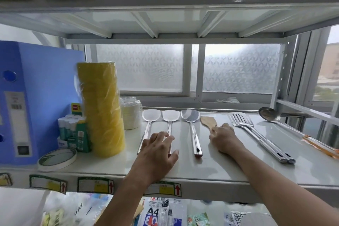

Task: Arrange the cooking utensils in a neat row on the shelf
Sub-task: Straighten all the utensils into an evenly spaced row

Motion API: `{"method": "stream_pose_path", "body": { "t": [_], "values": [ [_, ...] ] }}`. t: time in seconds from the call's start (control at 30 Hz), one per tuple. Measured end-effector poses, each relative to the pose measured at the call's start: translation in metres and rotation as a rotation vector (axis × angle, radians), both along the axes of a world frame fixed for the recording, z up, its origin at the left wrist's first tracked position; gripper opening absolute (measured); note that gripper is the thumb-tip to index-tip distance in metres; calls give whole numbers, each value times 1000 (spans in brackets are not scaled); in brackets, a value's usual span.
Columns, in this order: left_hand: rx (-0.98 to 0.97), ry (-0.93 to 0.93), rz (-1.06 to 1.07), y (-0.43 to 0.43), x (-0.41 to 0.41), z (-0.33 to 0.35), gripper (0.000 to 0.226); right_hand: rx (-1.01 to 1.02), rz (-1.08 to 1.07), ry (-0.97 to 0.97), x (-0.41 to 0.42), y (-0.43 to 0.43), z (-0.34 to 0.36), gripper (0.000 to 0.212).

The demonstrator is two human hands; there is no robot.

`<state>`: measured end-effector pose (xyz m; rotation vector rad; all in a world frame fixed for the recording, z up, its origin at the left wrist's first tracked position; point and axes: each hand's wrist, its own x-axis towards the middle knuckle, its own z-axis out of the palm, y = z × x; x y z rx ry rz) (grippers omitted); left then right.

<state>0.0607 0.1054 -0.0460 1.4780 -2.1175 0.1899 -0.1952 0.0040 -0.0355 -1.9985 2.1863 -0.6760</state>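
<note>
A white metal shelf (238, 169) holds a line of cooking utensils, their heads towards the back and their handles towards the viewer. From the left, three steel spatulas lie parallel: the first spatula (149, 116), the second spatula (170, 115) and the third spatula (190, 116). Next is a small wooden spatula (207, 121), tilted slightly. Further right, two slotted steel turners (256, 134) lie touching side by side, angled to the right. A steel ladle (269, 114) with an orange handle lies at the far right, also angled.

The person's left hand (158, 149) has its fingers spread and lightly bent, the tips resting on the second spatula's handle. The right hand (225, 139) is curled over the wooden spatula's handle and grips it, hiding most of the handle.

At the left of the shelf stand a blue file box (27, 97), a tall yellow stack in clear wrap (100, 108), a pack of glue sticks (73, 130) and a flat tape roll (57, 158). A frosted window (238, 68) fills the back. Labels with red arrows (163, 188) mark the shelf edge.
</note>
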Motion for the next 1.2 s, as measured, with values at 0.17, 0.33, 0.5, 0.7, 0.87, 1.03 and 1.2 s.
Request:
{"method": "stream_pose_path", "body": {
  "t": [0.17,0.33,0.5,0.7,0.87,1.03,1.2],
  "values": [
    [26,-6,0,1,-1,1,53,-32,-8,-29,-1,-1,-2,35],
    [27,-7,9,0,-1,0,53,-40,-14,-41,0,-1,-2,36],
    [21,-6,14,-1,-1,0,53,-33,-28,-61,0,-1,-3,37],
    [20,-10,22,-1,-1,0,54,-26,-46,-87,0,-2,-2,40],
    [28,-3,24,-2,-1,0,54,-11,-11,-137,0,2,-2,33],
    [-6,-14,24,0,-2,1,52,-63,-2,-321,-3,10,3,34],
    [-18,-33,7,3,-1,4,51,-225,46,-404,-7,24,10,25]
  ]
}}
